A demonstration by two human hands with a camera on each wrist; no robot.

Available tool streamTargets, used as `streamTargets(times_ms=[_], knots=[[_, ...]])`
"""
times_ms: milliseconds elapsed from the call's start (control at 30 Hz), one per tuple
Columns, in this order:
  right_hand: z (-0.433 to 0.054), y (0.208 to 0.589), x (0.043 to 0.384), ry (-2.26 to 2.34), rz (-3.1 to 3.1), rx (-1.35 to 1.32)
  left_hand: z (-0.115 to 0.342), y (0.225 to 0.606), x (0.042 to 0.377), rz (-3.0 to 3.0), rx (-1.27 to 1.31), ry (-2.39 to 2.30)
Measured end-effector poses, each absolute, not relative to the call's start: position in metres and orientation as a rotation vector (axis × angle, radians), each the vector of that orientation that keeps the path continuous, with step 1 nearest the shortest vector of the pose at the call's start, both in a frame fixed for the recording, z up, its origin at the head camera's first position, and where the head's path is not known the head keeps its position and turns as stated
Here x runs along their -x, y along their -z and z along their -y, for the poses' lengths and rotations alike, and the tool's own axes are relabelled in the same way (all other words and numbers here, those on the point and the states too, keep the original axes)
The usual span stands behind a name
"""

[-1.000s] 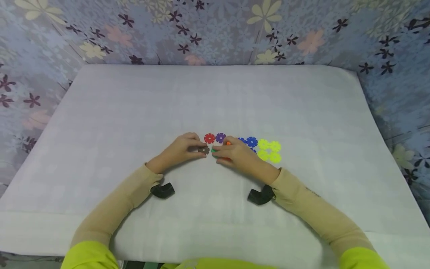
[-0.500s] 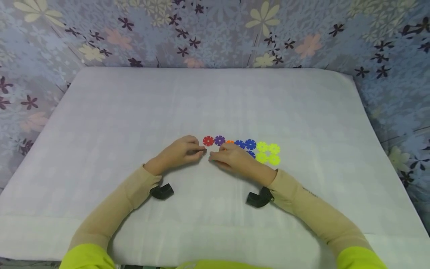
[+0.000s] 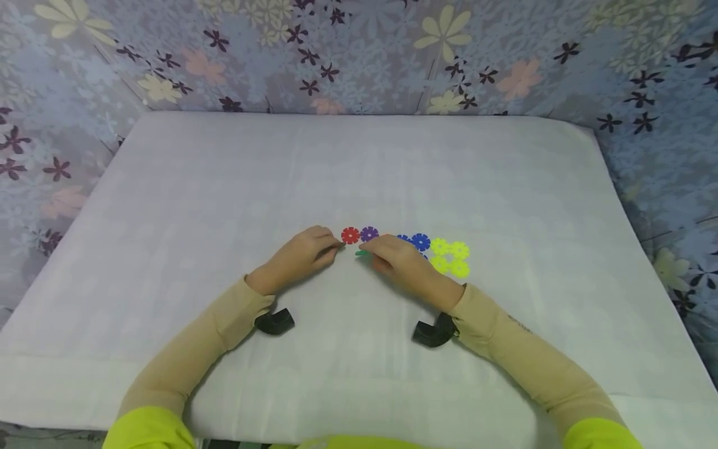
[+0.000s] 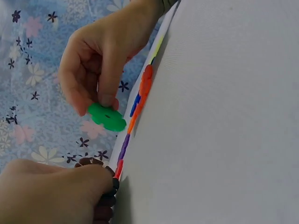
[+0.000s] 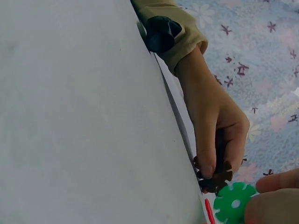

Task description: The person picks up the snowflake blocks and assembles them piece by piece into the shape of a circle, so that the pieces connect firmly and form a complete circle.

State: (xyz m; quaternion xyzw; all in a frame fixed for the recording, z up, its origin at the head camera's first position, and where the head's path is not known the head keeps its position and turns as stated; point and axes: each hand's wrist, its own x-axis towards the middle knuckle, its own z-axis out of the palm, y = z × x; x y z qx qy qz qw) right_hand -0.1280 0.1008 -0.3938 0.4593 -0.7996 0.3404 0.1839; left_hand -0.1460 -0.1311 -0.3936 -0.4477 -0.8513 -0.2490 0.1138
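Note:
Between its thumb and fingers my left hand (image 3: 301,255) pinches a brown, notched plastic snowflake disc (image 5: 223,181), with dark notched edges beneath it in the left wrist view. A short gap away, my right hand (image 3: 405,260) pinches a green snowflake disc (image 4: 107,117), held over the table and facing the brown one. Just beyond the hands lie a red disc (image 3: 350,235) and a purple disc (image 3: 369,234), side by side. Orange discs (image 4: 145,84) are mostly covered by the right hand in the head view.
Right of the right hand lie blue discs (image 3: 421,242) and a block of several yellow discs (image 3: 450,257). A white cloth (image 3: 359,168) covers the table, with a flowered backdrop (image 3: 370,56) behind it. Black curved mounts (image 3: 275,322) hang at both wrists.
The brown disc, earlier face up in the left fingers, is now tilted and barely visible from above. More of the green disc shows past the right fingertips, and the right hand covers more orange.

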Motion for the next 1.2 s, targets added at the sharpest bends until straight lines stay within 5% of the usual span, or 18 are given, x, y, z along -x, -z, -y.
streamTargets(times_ms=[733,1200], knots=[[-0.105,0.39,0.13,-2.361,2.281,-0.448,0.106,0.397,0.148,2.224,1.163,1.38],[-0.106,0.39,0.131,-2.552,2.111,-0.664,0.101,0.358,0.128,2.23,1.15,1.449]])
